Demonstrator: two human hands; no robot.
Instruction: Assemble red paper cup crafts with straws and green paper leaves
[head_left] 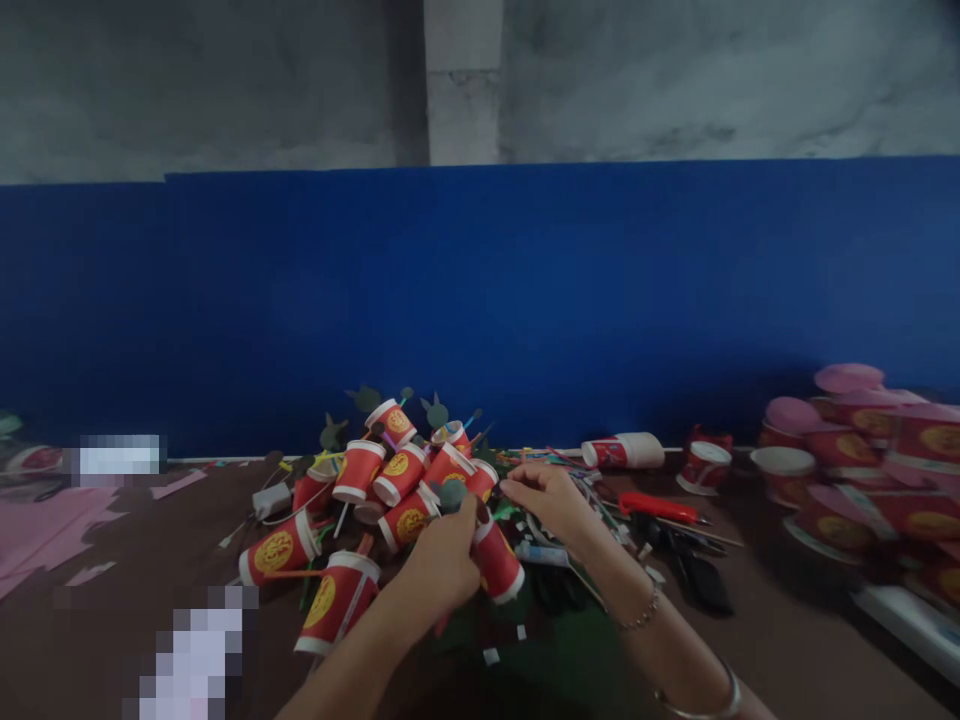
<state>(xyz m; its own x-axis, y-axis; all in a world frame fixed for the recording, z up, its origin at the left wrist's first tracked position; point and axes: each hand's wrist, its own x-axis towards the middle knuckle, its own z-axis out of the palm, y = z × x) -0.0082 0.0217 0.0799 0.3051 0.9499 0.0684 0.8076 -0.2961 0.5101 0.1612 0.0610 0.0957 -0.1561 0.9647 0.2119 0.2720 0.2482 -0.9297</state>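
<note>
My left hand (442,560) is closed on a red paper cup (499,562) with a white rim, which hangs tilted over the table. A dark green cut-out (450,495) shows just above the fingers of that hand. My right hand (547,500) is a little to the right of the cup, its thumb and fingertips bent close together near a small dark spot; what they hold, if anything, is too small to tell. Left of my hands lies a heap of red cups (401,472) with yellow prints, sticks and dark green cut-outs.
On the right are a red tool (660,507), black scissors (694,570), a glue tube (544,555) and stacked red cups with pink discs (847,440). Pink sheets (52,530) lie at the left. A blue panel (480,300) stands behind the table.
</note>
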